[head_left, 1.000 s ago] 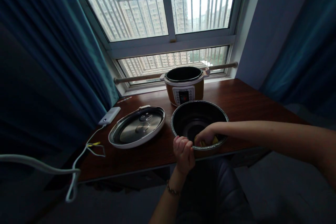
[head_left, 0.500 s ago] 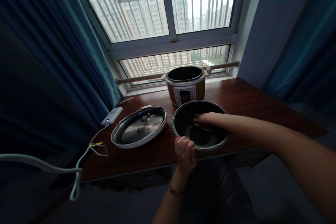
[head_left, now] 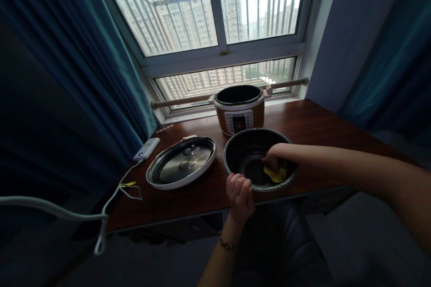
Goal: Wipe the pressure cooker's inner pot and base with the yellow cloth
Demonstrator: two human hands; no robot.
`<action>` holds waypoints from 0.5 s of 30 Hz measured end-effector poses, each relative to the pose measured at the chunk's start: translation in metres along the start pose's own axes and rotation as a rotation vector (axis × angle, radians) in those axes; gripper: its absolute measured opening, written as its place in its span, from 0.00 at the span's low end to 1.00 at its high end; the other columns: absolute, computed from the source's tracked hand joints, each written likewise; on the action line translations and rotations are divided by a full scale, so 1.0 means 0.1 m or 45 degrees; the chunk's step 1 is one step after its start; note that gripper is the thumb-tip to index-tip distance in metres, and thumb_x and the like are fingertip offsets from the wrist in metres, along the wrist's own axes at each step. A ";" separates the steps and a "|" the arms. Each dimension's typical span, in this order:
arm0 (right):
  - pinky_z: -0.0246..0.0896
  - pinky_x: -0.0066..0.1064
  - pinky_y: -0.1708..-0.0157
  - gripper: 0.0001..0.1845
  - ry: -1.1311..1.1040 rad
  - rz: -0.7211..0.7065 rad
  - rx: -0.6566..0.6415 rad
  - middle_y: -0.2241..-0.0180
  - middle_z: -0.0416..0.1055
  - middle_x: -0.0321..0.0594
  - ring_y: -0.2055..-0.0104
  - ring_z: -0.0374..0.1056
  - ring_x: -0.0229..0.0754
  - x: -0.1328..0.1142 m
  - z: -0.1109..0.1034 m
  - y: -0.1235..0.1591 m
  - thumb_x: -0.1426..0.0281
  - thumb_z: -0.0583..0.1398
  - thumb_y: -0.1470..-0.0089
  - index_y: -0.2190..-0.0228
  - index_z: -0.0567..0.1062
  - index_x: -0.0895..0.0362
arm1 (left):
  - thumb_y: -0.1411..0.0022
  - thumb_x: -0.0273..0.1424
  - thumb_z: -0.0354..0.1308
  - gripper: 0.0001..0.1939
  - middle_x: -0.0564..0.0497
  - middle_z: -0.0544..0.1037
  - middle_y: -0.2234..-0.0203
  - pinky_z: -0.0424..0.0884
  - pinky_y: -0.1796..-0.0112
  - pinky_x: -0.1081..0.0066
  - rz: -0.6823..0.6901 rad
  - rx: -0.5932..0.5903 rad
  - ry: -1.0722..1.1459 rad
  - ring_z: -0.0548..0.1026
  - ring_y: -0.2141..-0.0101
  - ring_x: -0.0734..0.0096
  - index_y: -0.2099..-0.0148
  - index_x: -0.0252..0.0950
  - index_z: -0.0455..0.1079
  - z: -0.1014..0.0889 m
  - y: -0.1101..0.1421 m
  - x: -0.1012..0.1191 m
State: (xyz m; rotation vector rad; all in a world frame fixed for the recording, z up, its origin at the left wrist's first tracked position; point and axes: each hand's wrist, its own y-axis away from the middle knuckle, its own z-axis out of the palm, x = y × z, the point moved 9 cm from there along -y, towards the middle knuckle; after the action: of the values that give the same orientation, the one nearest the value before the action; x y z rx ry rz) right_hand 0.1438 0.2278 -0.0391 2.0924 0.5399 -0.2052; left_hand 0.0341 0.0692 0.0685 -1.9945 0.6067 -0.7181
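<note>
A dark inner pot (head_left: 247, 161) with a speckled rim stands at the table's front edge. My left hand (head_left: 240, 195) is closed round its near left rim, fingers curled over the edge. Down inside the pot, my right hand (head_left: 274, 159) presses a yellow cloth (head_left: 276, 173) against the lower right of the wall; the fingertips are partly in shadow. Behind the pot stands the brown and white electric cooker (head_left: 240, 114), open at the top, with a control panel in front. Left of the pot lies the cooker's round lid (head_left: 182, 163), its metal inner side facing up.
A white power strip (head_left: 147, 149) lies at the table's left, its white cable (head_left: 116, 197) hanging over the edge. The wooden table (head_left: 323, 125) reaches to the window sill. Blue curtains (head_left: 90, 54) flank the barred window.
My right hand has moved the yellow cloth from the pot's middle towards its near right side, and more of the cloth shows. My left hand stays on the rim.
</note>
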 end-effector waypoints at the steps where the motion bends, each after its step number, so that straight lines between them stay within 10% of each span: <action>1: 0.64 0.36 0.66 0.17 0.023 0.029 -0.071 0.69 0.70 0.37 0.66 0.68 0.42 0.00 0.09 0.02 0.65 0.63 0.55 0.63 0.72 0.62 | 0.42 0.24 0.43 0.09 0.47 0.72 0.71 0.61 0.53 0.55 -0.001 0.001 0.001 0.69 0.60 0.64 0.62 0.36 0.64 0.00 0.00 0.00; 5: 0.62 0.33 0.72 0.17 0.031 0.011 -0.316 0.77 0.68 0.34 0.73 0.66 0.42 -0.16 0.41 0.11 0.70 0.66 0.65 0.69 0.74 0.63 | 0.42 0.24 0.44 0.09 0.47 0.72 0.70 0.61 0.53 0.54 0.006 0.010 0.009 0.69 0.59 0.63 0.62 0.35 0.65 -0.01 -0.01 0.01; 9: 0.61 0.27 0.69 0.19 -0.129 -0.229 -0.344 0.68 0.71 0.34 0.68 0.67 0.38 -0.51 0.54 0.29 0.69 0.59 0.54 0.57 0.71 0.60 | 0.42 0.23 0.44 0.09 0.46 0.71 0.70 0.61 0.53 0.53 0.010 0.012 0.017 0.68 0.59 0.62 0.63 0.34 0.65 -0.02 -0.01 0.02; 15: 0.60 0.31 0.56 0.26 -0.076 -0.519 0.239 0.52 0.67 0.46 0.53 0.65 0.44 -0.72 0.00 0.78 0.67 0.56 0.47 0.47 0.63 0.61 | 0.41 0.23 0.44 0.10 0.46 0.72 0.69 0.61 0.53 0.52 -0.005 -0.034 0.028 0.68 0.58 0.62 0.61 0.34 0.65 -0.01 -0.01 0.01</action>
State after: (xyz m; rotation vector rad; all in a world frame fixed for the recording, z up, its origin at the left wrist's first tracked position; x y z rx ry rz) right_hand 0.1150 0.1698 0.0454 2.1277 0.9391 -0.5703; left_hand 0.0347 0.0683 0.0705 -2.0150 0.6282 -0.7393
